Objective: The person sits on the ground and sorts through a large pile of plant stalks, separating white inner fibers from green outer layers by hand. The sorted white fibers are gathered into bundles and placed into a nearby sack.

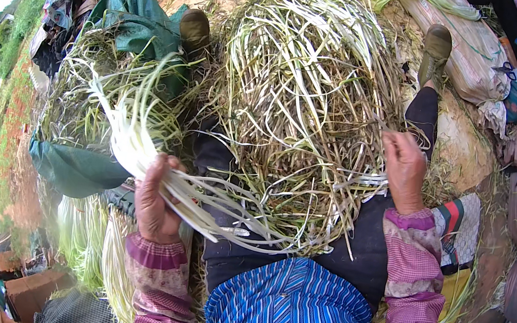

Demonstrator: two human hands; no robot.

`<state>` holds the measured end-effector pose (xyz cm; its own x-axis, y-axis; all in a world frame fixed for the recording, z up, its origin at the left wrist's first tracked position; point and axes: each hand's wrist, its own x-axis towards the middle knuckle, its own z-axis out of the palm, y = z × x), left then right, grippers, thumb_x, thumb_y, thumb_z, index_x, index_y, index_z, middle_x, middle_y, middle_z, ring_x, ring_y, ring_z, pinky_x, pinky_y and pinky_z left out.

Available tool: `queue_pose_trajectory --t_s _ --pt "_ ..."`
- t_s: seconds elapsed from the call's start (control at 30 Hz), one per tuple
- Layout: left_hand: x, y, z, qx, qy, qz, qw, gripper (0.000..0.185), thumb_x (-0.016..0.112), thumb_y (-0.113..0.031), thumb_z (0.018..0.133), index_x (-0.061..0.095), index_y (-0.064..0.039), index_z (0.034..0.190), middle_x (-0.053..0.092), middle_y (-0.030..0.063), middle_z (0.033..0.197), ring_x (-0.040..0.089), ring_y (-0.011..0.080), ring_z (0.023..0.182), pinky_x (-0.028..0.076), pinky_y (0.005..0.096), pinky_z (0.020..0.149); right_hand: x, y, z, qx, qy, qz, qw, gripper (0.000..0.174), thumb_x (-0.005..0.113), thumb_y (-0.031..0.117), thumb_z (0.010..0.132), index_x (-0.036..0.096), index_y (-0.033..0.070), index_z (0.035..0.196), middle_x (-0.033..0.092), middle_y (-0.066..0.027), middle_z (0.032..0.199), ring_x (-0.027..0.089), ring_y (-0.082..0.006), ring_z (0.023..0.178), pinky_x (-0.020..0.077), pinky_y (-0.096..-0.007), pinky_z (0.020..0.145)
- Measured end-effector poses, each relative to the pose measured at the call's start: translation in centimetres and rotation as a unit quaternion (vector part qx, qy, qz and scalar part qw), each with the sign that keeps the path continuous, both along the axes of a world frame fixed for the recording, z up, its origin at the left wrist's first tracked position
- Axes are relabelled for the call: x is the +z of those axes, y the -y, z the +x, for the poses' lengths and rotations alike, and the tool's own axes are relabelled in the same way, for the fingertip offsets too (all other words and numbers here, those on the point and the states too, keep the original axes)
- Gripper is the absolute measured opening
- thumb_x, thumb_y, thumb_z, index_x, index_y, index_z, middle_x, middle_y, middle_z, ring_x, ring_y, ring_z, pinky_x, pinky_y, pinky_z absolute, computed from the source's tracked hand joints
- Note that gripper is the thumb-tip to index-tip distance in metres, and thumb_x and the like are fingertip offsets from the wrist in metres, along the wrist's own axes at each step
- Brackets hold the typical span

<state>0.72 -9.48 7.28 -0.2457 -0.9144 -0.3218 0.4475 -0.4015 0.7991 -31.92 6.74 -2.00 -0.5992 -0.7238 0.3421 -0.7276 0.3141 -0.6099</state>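
My left hand point(158, 208) is closed around a bunch of long, pale plant stalks point(130, 136). The thicker white ends fan up and to the left, while thin strands trail right over my lap. My right hand point(403, 169) is at the right edge of a large heap of stalks point(298, 80), its fingers curled together. Whether a thin stalk is pinched at those fingertips is unclear. White stalks lie on top of the heap, over dry brownish ones. The heap sits between my outstretched legs and partly covers my dark trousers point(365, 232).
Green sacking point(133, 17) and more loose stalks point(94, 65) lie at the left. Bundles of pale stalks point(88, 245) rest beside my left forearm. A long wrapped sack point(458, 41) stands at upper right, with scissors point(505, 69) at its end. A patterned bag point(465, 226) is near my right sleeve.
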Motion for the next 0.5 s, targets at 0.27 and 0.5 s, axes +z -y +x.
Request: queue_pose_trajectory --t_s 0.27,0.5 --pt "-4.0 -0.9 -9.4 -0.136 0.091 0.064 0.984 0.019 0.063 -0.010 0.077 0.056 -0.004 0.094 0.059 0.0025 0.076 0.055 0.0109 0.066 0.046 0.0229 0.058 -1.1 7.9 5.8 0.071 0.045 0.174 0.981 0.024 0.064 0.026 0.076 0.056 0.004 0.070 0.053 -0.0064 0.062 0.053 -0.0206 0.053 0.0425 -0.0320 0.050" --pt "-5.2 -0.8 -9.7 -0.169 0.111 0.078 0.976 0.024 0.065 -0.006 0.075 0.058 -0.002 0.097 0.062 0.0044 0.081 0.058 0.0124 0.071 0.047 0.0230 0.062 1.5 3.3 9.2 0.113 0.169 0.012 0.979 0.018 0.071 0.015 0.067 0.058 0.005 0.074 0.053 -0.0050 0.069 0.055 -0.0219 0.061 0.0417 -0.0327 0.053"
